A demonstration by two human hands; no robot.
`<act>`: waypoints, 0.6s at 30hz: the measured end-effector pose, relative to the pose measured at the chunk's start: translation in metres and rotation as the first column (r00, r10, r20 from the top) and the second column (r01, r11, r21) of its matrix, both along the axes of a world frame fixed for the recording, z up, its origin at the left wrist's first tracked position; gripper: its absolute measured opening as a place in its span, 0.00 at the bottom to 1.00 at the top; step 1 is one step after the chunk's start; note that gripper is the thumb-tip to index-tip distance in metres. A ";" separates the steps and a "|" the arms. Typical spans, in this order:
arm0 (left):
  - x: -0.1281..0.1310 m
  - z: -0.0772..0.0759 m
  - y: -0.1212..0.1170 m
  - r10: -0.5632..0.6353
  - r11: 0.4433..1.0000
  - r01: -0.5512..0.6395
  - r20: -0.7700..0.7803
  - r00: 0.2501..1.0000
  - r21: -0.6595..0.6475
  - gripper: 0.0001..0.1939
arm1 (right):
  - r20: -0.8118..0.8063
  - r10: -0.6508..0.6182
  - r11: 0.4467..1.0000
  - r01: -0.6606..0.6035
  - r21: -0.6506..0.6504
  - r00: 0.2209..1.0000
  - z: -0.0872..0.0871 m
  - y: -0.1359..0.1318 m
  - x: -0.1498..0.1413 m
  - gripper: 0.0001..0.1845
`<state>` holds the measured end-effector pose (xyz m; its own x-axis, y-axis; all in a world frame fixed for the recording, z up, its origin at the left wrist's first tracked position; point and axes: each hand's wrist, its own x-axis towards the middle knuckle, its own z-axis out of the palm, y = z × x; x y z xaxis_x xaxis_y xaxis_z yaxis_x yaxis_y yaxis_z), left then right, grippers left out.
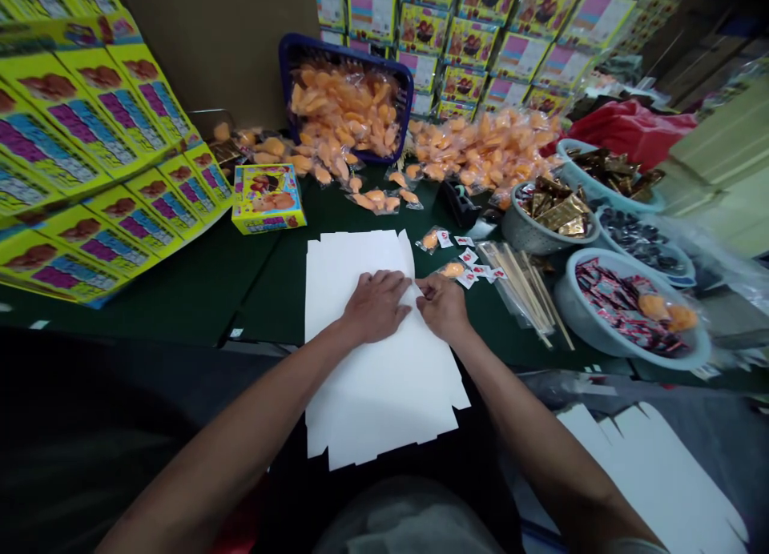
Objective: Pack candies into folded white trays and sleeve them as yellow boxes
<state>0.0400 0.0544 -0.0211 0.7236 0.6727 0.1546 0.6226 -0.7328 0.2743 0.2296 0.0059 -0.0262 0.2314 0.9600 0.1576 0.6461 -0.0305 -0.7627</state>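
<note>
- White die-cut card blank [366, 394] lies flat on the dark green table [204, 298], under both hands.
- Left hand [377, 306] presses open on the blank, fingers spread; right hand [443, 306] curls narrowly at its edge, whether gripping I cannot tell.
- Beyond lie a blue basket [342, 54] spilling orange sachets [481, 150], a grey bowl [570, 314] of wrapped packets [625, 318], and stacked yellow printed boxes [469, 50].

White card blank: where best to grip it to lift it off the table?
Pinch the near end of the white card blank, coming from the person's side. It lies flat on the green mat, leaving little to get under, but that end appears to run past the mat's edge. The left hand and right hand sit further up.
</note>
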 end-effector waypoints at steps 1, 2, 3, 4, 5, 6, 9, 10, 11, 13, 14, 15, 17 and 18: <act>0.001 0.000 0.003 0.009 1.000 -0.009 0.014 1.000 -0.005 0.26 | 0.058 0.033 0.999 -0.033 0.008 0.998 0.003 -0.001 -0.001 0.19; 0.001 0.000 0.006 0.023 1.000 -0.023 0.025 0.999 -0.011 0.25 | 0.124 0.067 0.998 -0.069 0.010 0.990 0.005 -0.002 -0.002 0.19; 0.002 0.000 0.010 0.042 0.999 -0.041 0.032 0.999 -0.016 0.25 | 0.190 0.101 0.995 -0.104 0.006 0.977 0.008 -0.004 -0.003 0.20; 0.002 -0.001 0.014 0.062 0.998 -0.062 0.038 0.997 -0.020 0.27 | 0.247 0.133 0.991 -0.136 -0.005 0.960 0.012 -0.006 -0.005 0.22; 0.002 -0.001 0.017 0.081 0.997 -0.080 0.045 0.996 -0.020 0.29 | 0.288 0.162 0.986 -0.163 -0.021 0.944 0.015 -0.008 -0.007 0.23; 0.003 -0.002 0.020 0.097 0.995 -0.096 0.051 0.994 -0.014 0.32 | 0.322 0.188 0.982 -0.185 -0.042 0.928 0.018 -0.011 -0.009 0.25; 0.006 -0.004 0.026 0.124 0.991 -0.126 0.037 0.992 0.037 0.36 | 0.404 0.243 0.970 -0.215 -0.114 0.882 0.030 -0.017 -0.017 0.27; 0.007 -0.004 0.026 0.139 0.989 -0.140 0.026 0.990 0.056 0.36 | 0.425 0.254 0.967 -0.213 -0.141 0.869 0.034 -0.019 -0.020 0.27; 0.008 -0.004 0.026 0.154 0.985 -0.155 0.015 0.988 0.071 0.35 | 0.439 0.266 0.963 -0.213 -0.167 0.858 0.038 -0.019 -0.022 0.26; 0.010 -0.004 0.027 0.169 0.982 -0.169 0.007 0.986 0.082 0.34 | 0.442 0.295 0.952 -0.222 -0.210 0.847 0.043 -0.019 -0.024 0.24; 0.010 -0.003 0.027 0.162 0.983 -0.162 0.008 0.987 0.084 0.33 | 0.432 0.309 0.947 -0.231 -0.224 0.847 0.044 -0.018 -0.024 0.23; 0.010 -0.003 0.028 0.142 0.986 -0.142 0.006 0.990 0.085 0.32 | 0.411 0.322 0.942 -0.245 -0.229 0.853 0.043 -0.017 -0.022 0.23; 0.010 -0.002 0.030 0.092 0.993 -0.091 -0.001 0.996 0.079 0.32 | 0.316 0.339 0.937 -0.287 -0.198 0.886 0.041 -0.014 -0.014 0.19; 0.010 -0.003 0.032 0.074 0.995 -0.073 -0.005 0.997 0.074 0.31 | 0.230 0.347 0.935 -0.315 -0.165 0.909 0.039 -0.013 -0.008 0.16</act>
